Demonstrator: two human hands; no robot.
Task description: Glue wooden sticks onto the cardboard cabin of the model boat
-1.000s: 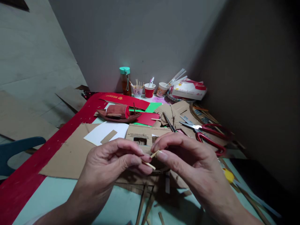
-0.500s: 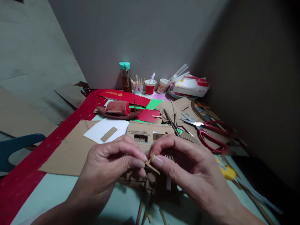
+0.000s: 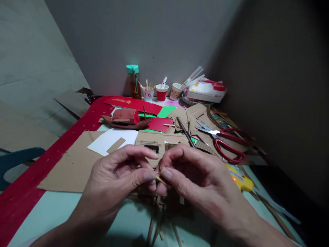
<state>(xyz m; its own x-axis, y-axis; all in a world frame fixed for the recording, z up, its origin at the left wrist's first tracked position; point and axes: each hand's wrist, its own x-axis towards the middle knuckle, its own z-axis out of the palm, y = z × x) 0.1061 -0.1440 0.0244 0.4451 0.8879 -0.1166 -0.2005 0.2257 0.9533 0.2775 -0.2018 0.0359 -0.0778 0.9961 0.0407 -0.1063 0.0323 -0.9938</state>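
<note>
The left hand (image 3: pixel 119 173) and right hand (image 3: pixel 199 180) pinched a thin stick (image 3: pixel 161 180) in their fingers (image 3: pixel 148 176) over the near middle of the desk (image 3: pixel 58 212), likely for fine control. Scissors (image 3: pixel 228 159) and a yellow glue gun (image 3: pixel 245 183) lay right, seemingly within easy reach.

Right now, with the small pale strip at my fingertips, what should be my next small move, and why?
Perhaps keep the pale strip steady with your left hand and ease your right hand slightly aside: fingertips of both crowd around it, hiding much of it from view.
</note>
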